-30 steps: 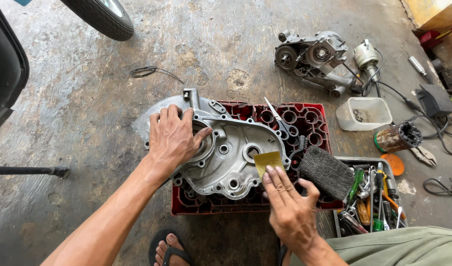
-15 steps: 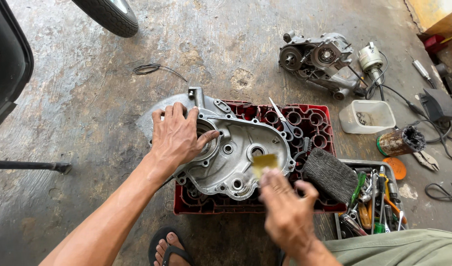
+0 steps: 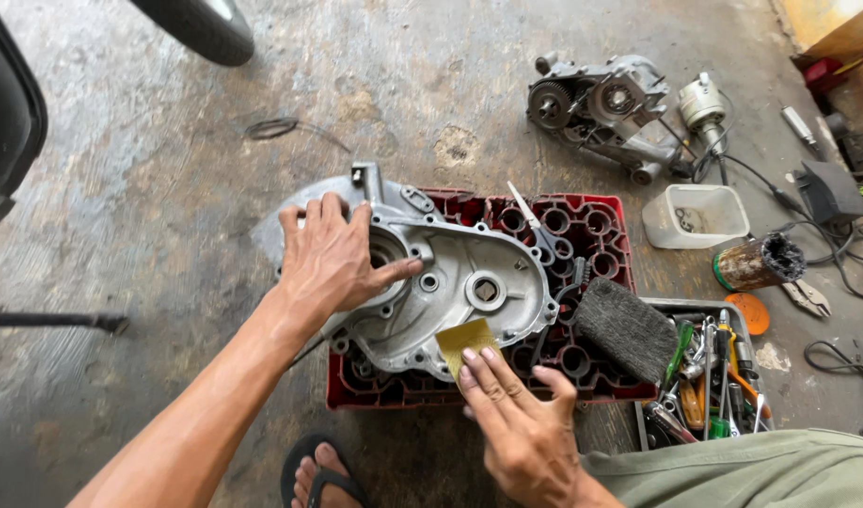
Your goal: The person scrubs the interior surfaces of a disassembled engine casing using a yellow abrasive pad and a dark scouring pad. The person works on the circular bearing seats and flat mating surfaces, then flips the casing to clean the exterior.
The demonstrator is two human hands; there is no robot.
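Head view looks down on a grey metal engine cover lying flat on an upturned red plastic crate on the concrete floor. Left hand lies spread on the cover's left part, palm down, thumb reaching toward its round opening, grasping nothing. Right hand presses the fingertips of its straightened fingers on a small yellow square of sandpaper at the cover's lower edge; it pins the sheet rather than clasping it. Just right of the sandpaper, a dark grey pad of steel wool rests on the crate's corner. Beside it stands a grey tray of hand tools with green and orange handles. Farther right lie a rusty cylindrical can on its side and a flat orange disc. Above them sit a white translucent rectangular tub and a grey engine block with gears. A black tyre shows at the top left.
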